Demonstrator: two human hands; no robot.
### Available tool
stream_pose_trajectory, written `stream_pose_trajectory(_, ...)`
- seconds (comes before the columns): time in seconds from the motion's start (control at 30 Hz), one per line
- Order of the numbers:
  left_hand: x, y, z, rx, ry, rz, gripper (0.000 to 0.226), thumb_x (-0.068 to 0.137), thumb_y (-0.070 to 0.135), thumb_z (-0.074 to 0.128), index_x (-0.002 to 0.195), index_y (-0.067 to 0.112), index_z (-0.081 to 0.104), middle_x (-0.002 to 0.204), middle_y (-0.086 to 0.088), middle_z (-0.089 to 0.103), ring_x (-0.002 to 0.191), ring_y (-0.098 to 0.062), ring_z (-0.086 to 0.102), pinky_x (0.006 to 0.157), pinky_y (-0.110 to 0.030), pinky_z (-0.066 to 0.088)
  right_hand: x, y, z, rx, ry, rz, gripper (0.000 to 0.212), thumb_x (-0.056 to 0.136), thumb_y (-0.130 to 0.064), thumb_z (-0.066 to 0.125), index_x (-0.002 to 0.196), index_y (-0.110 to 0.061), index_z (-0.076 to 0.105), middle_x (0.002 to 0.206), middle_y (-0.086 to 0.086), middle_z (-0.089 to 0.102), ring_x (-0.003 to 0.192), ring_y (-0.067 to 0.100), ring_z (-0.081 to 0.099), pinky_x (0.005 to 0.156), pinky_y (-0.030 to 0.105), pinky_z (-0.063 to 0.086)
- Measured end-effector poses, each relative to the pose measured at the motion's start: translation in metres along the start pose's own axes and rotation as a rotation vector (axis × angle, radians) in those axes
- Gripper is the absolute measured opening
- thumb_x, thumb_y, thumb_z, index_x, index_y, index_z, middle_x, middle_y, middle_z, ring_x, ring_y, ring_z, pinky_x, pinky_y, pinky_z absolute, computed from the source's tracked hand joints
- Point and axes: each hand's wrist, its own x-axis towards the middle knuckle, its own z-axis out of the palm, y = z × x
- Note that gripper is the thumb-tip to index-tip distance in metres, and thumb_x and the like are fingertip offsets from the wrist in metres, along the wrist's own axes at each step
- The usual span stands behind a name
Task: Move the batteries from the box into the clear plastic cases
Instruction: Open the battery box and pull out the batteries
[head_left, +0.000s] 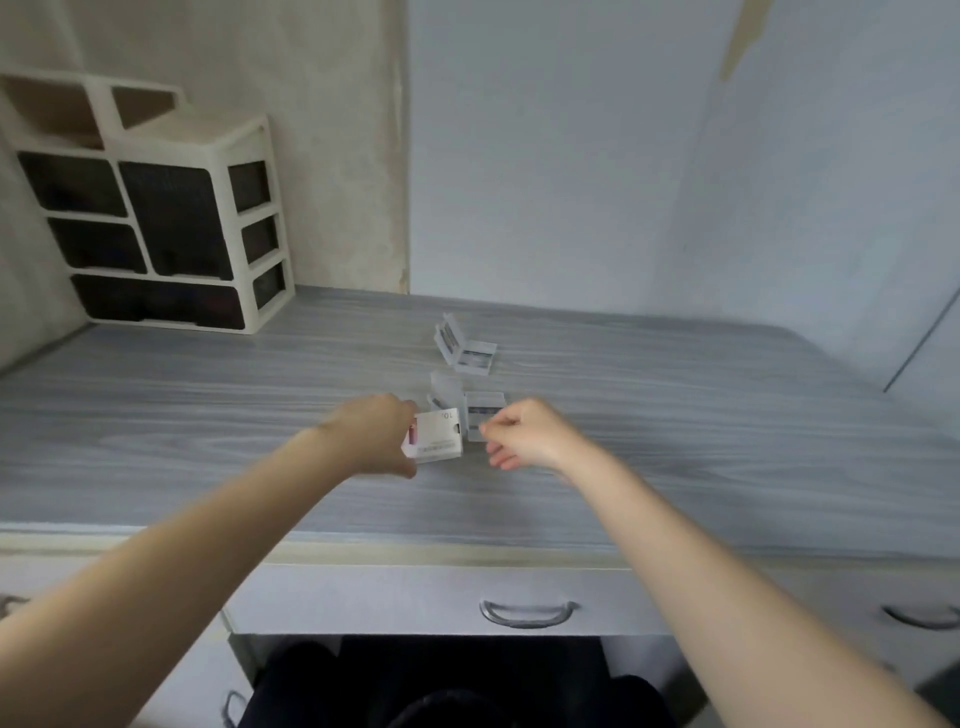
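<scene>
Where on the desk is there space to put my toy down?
The desk is bare right of the right hand, and between the drawer organizer and the left hand. It's crowded in the middle: the battery box and two open clear cases.

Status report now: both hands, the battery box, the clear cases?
Left hand grips white battery box. Right hand pinched shut beside it, contents unclear. Two clear cases open behind. Nothing blocking.
</scene>
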Motion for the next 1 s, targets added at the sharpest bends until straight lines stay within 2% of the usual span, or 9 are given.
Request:
stream_pose_trajectory(0.07,-0.004,0.011,-0.008,-0.015,0.002,0.019,0.039,0.072,0.041,0.068,0.099,0.017,0.052,0.091,-0.001,0.052,0.078,-0.021,0.051,0.065,-0.029,0.043,-0.004,0.003,-0.001,0.126,-0.051,0.030,0.033,0.092,-0.020,0.055,0.115,0.004,0.057,0.090,0.014,0.063,0.080,0.027,0.065,0.076,0.033,0.056)
stream_pose_trajectory(0.17,-0.010,0.023,-0.017,0.007,0.007,0.040,0.038,0.072,0.043,0.067,0.097,0.019,0.052,0.088,0.002,0.049,0.077,-0.020,0.050,0.064,-0.029,0.042,-0.006,0.005,0.000,0.306,-0.086,0.044,0.033,0.092,-0.017,0.055,0.117,0.006,0.056,0.105,0.022,0.065,0.076,0.026,0.067,0.073,0.032,0.058)
stream_pose_trajectory(0.33,-0.012,0.037,-0.029,0.027,0.021,0.045,0.041,0.071,0.047,0.065,0.098,0.018,0.056,0.084,0.003,0.052,0.075,-0.021,0.051,0.063,-0.028,0.037,-0.011,0.002,-0.014,0.506,-0.076,0.057,0.027,0.090,-0.005,0.057,0.111,0.011,0.058,0.086,0.016,0.066,0.072,0.024,0.065,0.062,0.027,0.060)
stream_pose_trajectory(0.4,0.006,0.062,-0.039,0.019,0.064,0.101,0.041,0.070,0.048,0.065,0.096,0.018,0.057,0.083,0.003,0.053,0.074,-0.020,0.052,0.063,-0.028,0.038,-0.014,0.010,-0.045,0.585,-0.005,0.064,0.028,0.088,-0.004,0.059,0.111,0.012,0.057,0.084,0.017,0.066,0.072,0.025,0.066,0.059,0.027,0.061)
stream_pose_trajectory(0.53,0.007,0.069,-0.040,-0.005,0.073,0.112,0.041,0.069,0.050,0.064,0.096,0.019,0.057,0.087,0.002,0.059,0.076,-0.020,0.054,0.060,-0.027,0.036,-0.015,0.011,-0.058,0.553,-0.022,0.096,0.027,0.086,-0.003,0.061,0.109,0.012,0.058,0.084,0.017,0.067,0.064,0.020,0.069,0.055,0.026,0.060)
stream_pose_trajectory(0.67,0.005,0.067,-0.037,-0.035,0.063,0.125,0.042,0.069,0.053,0.063,0.097,0.021,0.057,0.091,0.002,0.062,0.079,-0.020,0.057,0.060,-0.027,0.037,-0.017,0.013,-0.061,0.527,-0.055,0.091,0.026,0.087,-0.003,0.060,0.108,0.011,0.059,0.086,0.016,0.068,0.066,0.019,0.070,0.055,0.025,0.059)
stream_pose_trajectory(0.87,0.011,0.076,-0.040,-0.078,0.038,0.152,0.044,0.068,0.054,0.065,0.096,0.022,0.058,0.081,0.006,0.056,0.080,-0.019,0.056,0.062,-0.027,0.040,-0.019,0.021,-0.075,0.550,-0.069,0.115,0.026,0.089,0.000,0.055,0.111,0.015,0.057,0.085,0.017,0.067,0.063,0.018,0.070,0.055,0.025,0.059)
stream_pose_trajectory(1.0,0.016,0.079,-0.042,-0.151,0.012,0.157,0.043,0.066,0.055,0.066,0.092,0.021,0.058,0.083,0.005,0.061,0.080,-0.020,0.060,0.064,-0.029,0.044,-0.021,0.031,-0.087,0.633,-0.049,0.113,0.026,0.090,0.003,0.052,0.114,0.012,0.055,0.072,0.011,0.073,0.062,0.021,0.072,0.054,0.025,0.059)
